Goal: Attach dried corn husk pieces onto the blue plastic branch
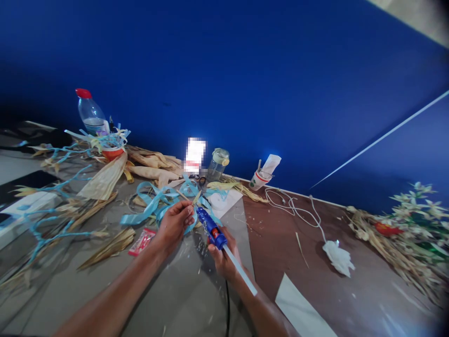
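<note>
blue plastic makes up the glue gun gripped in my right hand, held above the grey work surface. it should be light and stiff, best held by its handle, away from a tip that's likely hot. my left hand, near but apart from the right, pinches a thin pale strip, probably dry and brittle, so gentle fingertips suit it. the long glue stick juts back over my wrist, the black cord hangs below, and tangled light-blue ribbon crowds the space beyond.
</note>
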A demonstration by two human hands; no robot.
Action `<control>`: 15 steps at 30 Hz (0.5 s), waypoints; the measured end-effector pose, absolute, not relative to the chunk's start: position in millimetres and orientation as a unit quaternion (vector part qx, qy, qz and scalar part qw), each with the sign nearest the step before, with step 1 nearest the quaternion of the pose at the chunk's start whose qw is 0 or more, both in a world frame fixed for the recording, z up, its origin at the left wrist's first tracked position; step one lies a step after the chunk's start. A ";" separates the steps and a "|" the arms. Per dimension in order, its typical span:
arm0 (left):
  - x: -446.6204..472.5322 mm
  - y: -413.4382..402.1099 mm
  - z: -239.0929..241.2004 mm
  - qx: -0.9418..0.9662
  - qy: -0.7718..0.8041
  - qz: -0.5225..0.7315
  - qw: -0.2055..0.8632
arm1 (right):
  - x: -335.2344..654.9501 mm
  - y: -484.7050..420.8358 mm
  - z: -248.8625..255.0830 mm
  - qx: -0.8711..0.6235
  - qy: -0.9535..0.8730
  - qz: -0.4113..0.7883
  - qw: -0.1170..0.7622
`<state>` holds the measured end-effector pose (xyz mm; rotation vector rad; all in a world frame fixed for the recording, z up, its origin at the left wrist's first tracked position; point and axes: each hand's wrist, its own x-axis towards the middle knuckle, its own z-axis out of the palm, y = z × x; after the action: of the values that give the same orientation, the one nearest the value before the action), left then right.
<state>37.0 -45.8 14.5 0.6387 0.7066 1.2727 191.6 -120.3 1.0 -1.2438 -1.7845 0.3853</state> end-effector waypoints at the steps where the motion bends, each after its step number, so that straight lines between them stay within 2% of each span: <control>1: 36.9 -45.6 14.0 0.284 0.321 0.570 0.701 | 191.7 -120.3 0.8 -0.501 -0.723 0.157 0.449; 15: 37.5 -46.9 18.2 0.284 0.316 0.567 0.706 | 194.2 -118.9 -0.8 -0.496 -0.724 0.147 0.456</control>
<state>37.5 -46.9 18.2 0.6303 0.7015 1.2598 194.2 -118.9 -0.8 -1.2233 -1.7850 0.3629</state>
